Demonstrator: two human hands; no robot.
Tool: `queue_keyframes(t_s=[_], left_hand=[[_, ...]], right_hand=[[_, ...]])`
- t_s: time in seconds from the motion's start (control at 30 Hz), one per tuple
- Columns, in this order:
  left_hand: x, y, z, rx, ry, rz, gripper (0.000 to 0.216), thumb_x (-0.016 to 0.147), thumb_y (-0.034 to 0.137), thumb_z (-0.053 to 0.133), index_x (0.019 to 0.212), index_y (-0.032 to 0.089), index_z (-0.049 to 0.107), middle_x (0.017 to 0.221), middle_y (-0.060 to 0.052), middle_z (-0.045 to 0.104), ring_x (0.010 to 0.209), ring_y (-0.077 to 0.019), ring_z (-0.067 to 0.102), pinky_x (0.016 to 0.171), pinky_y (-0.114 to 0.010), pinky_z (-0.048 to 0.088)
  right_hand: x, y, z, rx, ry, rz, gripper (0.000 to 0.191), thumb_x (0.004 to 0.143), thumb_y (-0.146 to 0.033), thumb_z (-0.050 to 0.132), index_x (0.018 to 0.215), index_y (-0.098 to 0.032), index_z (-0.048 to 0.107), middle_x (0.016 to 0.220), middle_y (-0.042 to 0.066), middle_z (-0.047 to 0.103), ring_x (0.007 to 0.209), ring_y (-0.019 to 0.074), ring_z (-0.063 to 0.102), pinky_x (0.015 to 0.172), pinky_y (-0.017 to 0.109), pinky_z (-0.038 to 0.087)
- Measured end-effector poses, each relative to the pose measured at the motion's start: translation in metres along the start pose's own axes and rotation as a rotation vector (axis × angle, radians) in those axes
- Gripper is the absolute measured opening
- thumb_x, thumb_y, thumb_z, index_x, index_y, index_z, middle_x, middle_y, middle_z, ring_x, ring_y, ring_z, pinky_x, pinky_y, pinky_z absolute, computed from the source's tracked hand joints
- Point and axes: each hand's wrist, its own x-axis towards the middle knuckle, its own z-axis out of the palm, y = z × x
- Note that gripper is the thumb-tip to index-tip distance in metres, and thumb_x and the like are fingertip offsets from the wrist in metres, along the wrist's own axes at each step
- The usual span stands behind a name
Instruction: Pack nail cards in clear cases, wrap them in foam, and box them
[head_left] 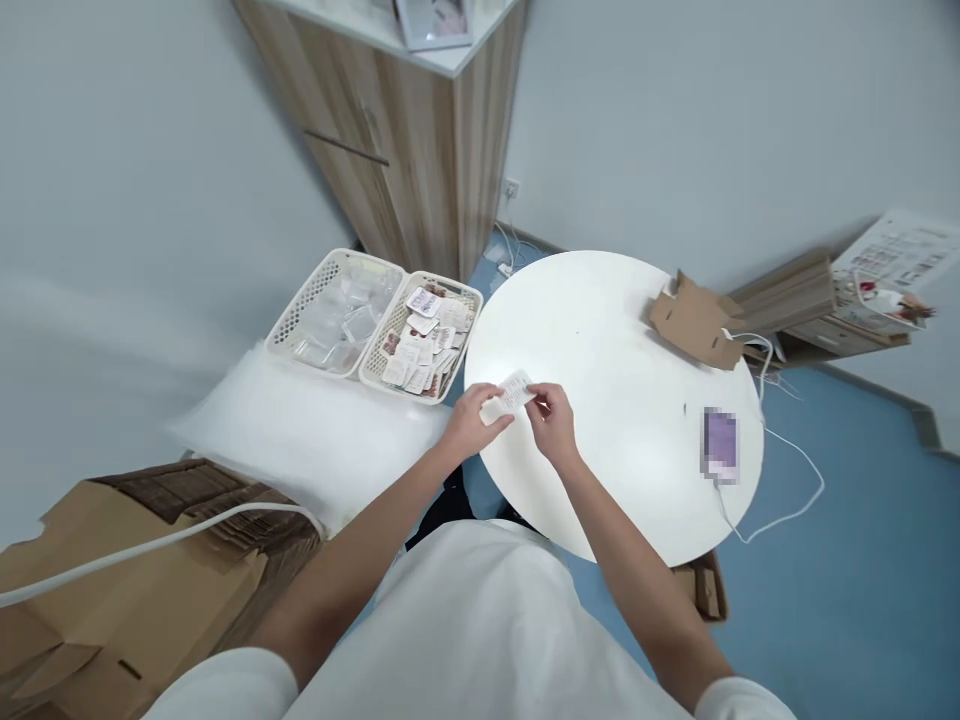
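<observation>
Between my two hands, over the near left part of the round white table [600, 320], is a small white printed card [515, 392]. My left hand [474, 420] pinches its left side between thumb and fingers. At its right edge, the fingertips of my right hand [553, 420] close on the same card. Its print is too small to read. Just beyond my left hand stands a cream basket [478, 318] of similar small cards [420, 345], some printed, some with brownish pictures. Beside that, a second cream basket [289, 312] holds clear plastic pieces [349, 310].
A folded brown cardboard piece [694, 320] lies at the table's far right. A blurred purple device [721, 440] with a white cable [795, 505] rests near the right edge. White wrap [300, 410] and open cardboard boxes [142, 580] are on my left. A wooden cabinet [420, 130] stands behind.
</observation>
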Motion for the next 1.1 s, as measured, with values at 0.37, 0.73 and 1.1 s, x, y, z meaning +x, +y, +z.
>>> queue_keyframes(t_s=[0.37, 0.73, 1.1], left_hand=[[-0.064, 0.098, 0.123, -0.109, -0.306, 0.022, 0.025, 0.08, 0.04, 0.046, 0.091, 0.023, 0.062, 0.083, -0.003, 0.063, 0.073, -0.0156, 0.057, 0.071, -0.03, 0.046], [-0.094, 0.128, 0.176, -0.541, -0.305, -0.367, 0.031, 0.068, 0.046, 0.062, 0.08, 0.017, 0.064, 0.07, -0.002, 0.064, 0.066, -0.012, 0.059, 0.066, -0.026, 0.045], [-0.105, 0.131, 0.179, -0.227, -0.287, -0.069, 0.076, 0.063, 0.031, 0.068, 0.13, 0.027, 0.034, 0.09, -0.002, 0.059, 0.069, -0.0112, 0.059, 0.075, -0.03, 0.046]], right_hand=[[-0.082, 0.017, -0.16, -0.143, -0.2, -0.086, 0.019, 0.081, -0.022, 0.046, 0.091, -0.026, 0.061, 0.083, 0.003, 0.056, 0.076, 0.0157, 0.053, 0.072, 0.033, 0.043], [-0.147, 0.068, -0.197, 0.504, 0.136, 0.279, 0.038, 0.073, -0.042, 0.056, 0.105, -0.022, 0.053, 0.076, 0.0, 0.057, 0.067, 0.0144, 0.059, 0.071, 0.034, 0.047], [-0.172, 0.066, -0.204, 0.548, 0.149, 0.257, 0.047, 0.074, -0.04, 0.055, 0.117, -0.026, 0.043, 0.064, -0.006, 0.046, 0.055, 0.0131, 0.058, 0.065, 0.031, 0.047]])
